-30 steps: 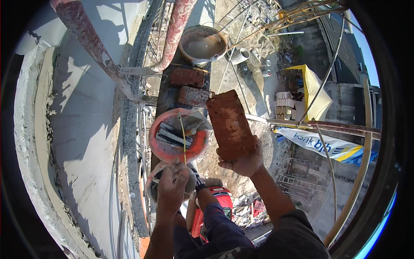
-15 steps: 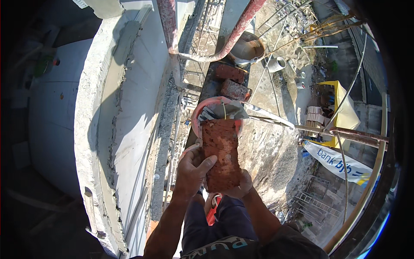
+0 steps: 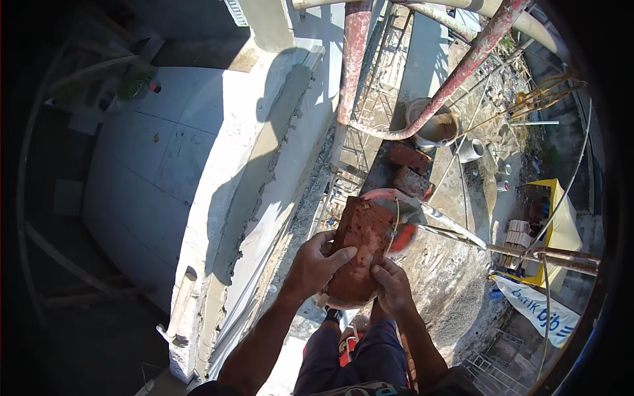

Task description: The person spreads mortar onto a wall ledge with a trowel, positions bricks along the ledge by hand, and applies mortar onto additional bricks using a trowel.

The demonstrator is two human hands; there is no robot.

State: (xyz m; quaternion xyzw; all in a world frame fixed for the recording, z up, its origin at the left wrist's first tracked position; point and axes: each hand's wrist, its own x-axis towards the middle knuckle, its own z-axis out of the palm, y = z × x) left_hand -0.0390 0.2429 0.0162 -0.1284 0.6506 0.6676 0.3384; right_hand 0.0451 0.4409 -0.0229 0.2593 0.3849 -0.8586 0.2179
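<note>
While the left hand [image 3: 318, 267] and the right hand [image 3: 394, 286] press in from opposite sides, a rough red brick [image 3: 360, 244] is held tilted between them.
The left thumb lies across the brick's face with the fingers wrapped at the left edge; the right hand pinches the lower right edge, thumb in front. Beyond the brick, which hides part of it, sits a red bucket [image 3: 405, 238], with two more bricks [image 3: 410, 157] farther along a dark plank [image 3: 381, 173]. Blue lettering runs large across a white banner [image 3: 536, 309] at the right; pale print on the shirt [image 3: 373, 390] is cut off below.
</note>
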